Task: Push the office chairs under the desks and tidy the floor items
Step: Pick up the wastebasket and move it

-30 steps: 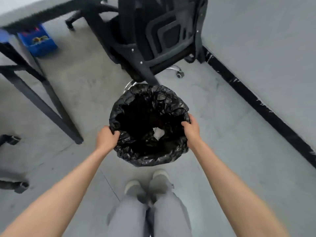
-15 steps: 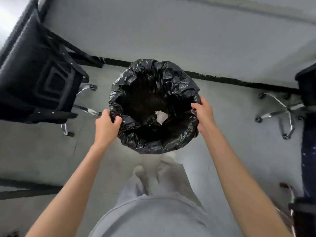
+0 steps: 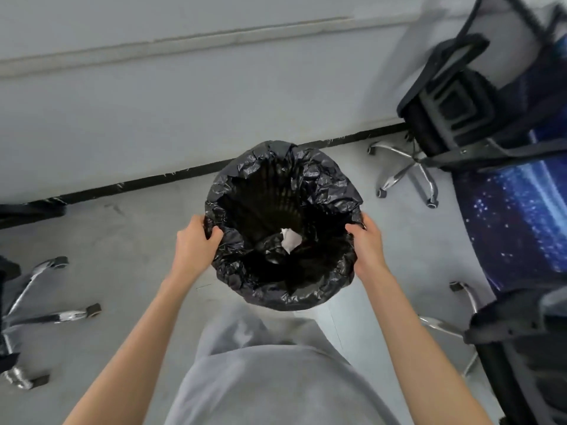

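I carry a round waste bin (image 3: 306,170) lined with a crumpled black bag, held in front of my body above the floor. My left hand (image 3: 194,240) grips its left rim and my right hand (image 3: 366,242) grips its right rim. A white crumpled paper (image 3: 290,239) lies inside at the bottom. A black mesh office chair (image 3: 454,99) with a chrome star base stands at the upper right against the wall.
A grey wall with a black skirting strip (image 3: 153,184) runs across ahead. Chrome chair legs with castors (image 3: 58,315) show at the left edge. At the right are a dark blue starry surface (image 3: 518,216) and another black chair (image 3: 527,348).
My view has turned further right while I carry the bin. The chair that was on the left has left the view and the right-hand chair has come closer. Both grips are unchanged.
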Motion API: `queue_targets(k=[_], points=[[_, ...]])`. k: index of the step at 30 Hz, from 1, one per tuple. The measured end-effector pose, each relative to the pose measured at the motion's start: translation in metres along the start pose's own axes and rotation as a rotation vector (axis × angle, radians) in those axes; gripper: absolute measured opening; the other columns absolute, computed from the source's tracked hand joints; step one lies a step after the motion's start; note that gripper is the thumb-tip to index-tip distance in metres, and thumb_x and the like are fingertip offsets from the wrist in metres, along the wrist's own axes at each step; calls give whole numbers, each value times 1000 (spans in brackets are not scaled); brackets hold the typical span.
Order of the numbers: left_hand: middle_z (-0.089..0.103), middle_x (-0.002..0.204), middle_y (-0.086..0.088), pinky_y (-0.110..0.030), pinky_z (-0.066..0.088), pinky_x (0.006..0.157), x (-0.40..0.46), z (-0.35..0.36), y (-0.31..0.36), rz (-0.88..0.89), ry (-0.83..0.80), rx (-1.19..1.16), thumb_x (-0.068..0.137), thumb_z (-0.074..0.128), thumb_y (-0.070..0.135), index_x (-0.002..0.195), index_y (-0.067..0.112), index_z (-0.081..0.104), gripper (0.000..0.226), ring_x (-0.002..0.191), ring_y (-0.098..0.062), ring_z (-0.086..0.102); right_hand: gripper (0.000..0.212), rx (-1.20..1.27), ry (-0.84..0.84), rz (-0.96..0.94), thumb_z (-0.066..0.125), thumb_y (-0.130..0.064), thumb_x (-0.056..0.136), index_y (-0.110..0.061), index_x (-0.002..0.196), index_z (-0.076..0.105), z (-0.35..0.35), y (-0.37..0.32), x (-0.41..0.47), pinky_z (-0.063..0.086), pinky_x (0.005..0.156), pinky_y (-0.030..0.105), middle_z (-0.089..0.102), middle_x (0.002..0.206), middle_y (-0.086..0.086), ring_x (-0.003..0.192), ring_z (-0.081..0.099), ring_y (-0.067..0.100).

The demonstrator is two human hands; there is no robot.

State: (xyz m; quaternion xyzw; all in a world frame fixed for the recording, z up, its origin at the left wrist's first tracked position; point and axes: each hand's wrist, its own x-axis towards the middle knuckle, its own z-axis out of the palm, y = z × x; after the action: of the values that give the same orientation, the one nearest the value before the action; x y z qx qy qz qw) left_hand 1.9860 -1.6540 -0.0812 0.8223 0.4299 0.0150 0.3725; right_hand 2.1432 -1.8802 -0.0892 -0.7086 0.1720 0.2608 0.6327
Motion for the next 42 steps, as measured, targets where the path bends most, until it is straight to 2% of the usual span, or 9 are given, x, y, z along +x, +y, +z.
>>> queue_targets(k=[4, 10, 18, 22, 27, 31, 34, 37, 42], points=[[52, 73, -7, -26, 29, 62, 71, 31, 59, 47, -17, 19, 91, 48, 17, 102, 0, 51, 20, 69, -24, 46, 42, 15, 47, 2, 44, 2, 88, -16, 125, 54, -9, -40, 74, 49, 95, 42, 63, 117, 8, 108, 59, 24], [52, 77, -10, -26, 27, 62, 202, 96, 140, 175, -79, 98, 92, 48, 16, 107, -3, 50, 25, 73, -27, 48, 38, -65, 162, -13, 43, -4, 87, -21, 118, 55, -16, -76, 200, 46, 98, 45, 63, 113, 6, 106, 59, 25], [62, 102, -20, -31, 33, 72, 353, 220, 218, 152, -264, 183, 94, 47, 18, 123, -3, 46, 35, 97, -37, 56, 37, -231, 302, 116, 43, -12, 88, -18, 122, 55, -38, -104, 364, 45, 96, 42, 63, 113, 8, 106, 56, 27], [63, 107, -17, -30, 36, 74, 416, 292, 240, 106, -334, 175, 93, 48, 23, 125, 1, 47, 38, 101, -33, 58, 31, -389, 358, 141, 45, -15, 91, -18, 118, 59, -61, -105, 451, 33, 93, 41, 58, 112, 9, 118, 36, 32], [61, 104, -6, -43, 48, 91, 475, 377, 252, -79, -486, -56, 92, 39, 51, 110, 15, 53, 43, 100, -27, 58, 25, -342, 287, 179, 51, -9, 88, -12, 109, 63, -88, -86, 554, 48, 90, 40, 65, 103, 12, 101, 60, 31], [64, 103, -9, -36, 54, 84, 516, 431, 246, -171, -595, -115, 85, 60, 18, 115, 10, 59, 31, 93, -23, 62, 25, -385, 294, 192, 50, -7, 89, -8, 111, 63, -103, -64, 617, 49, 90, 38, 65, 107, 15, 97, 59, 30], [62, 96, -5, -25, 56, 72, 540, 465, 244, -204, -655, -160, 77, 56, -14, 115, 2, 60, 42, 84, -19, 59, 25, -417, 286, 195, 52, -6, 89, -7, 112, 62, -113, -47, 655, 48, 94, 40, 65, 109, 15, 102, 59, 31], [67, 84, 5, -42, 47, 96, 562, 495, 237, -194, -608, -157, 65, 65, -7, 108, 12, 65, 47, 100, -23, 59, 27, -435, 281, 210, 53, -7, 89, -8, 115, 62, -116, -30, 687, 47, 96, 43, 64, 112, 14, 104, 58, 32], [60, 114, -18, -49, 44, 98, 592, 551, 217, -251, -476, -219, 74, 62, -15, 115, 4, 59, 45, 112, -36, 55, 32, -376, 331, 241, 52, -8, 90, -7, 122, 58, -112, 3, 734, 44, 100, 39, 62, 118, 14, 109, 57, 31]])
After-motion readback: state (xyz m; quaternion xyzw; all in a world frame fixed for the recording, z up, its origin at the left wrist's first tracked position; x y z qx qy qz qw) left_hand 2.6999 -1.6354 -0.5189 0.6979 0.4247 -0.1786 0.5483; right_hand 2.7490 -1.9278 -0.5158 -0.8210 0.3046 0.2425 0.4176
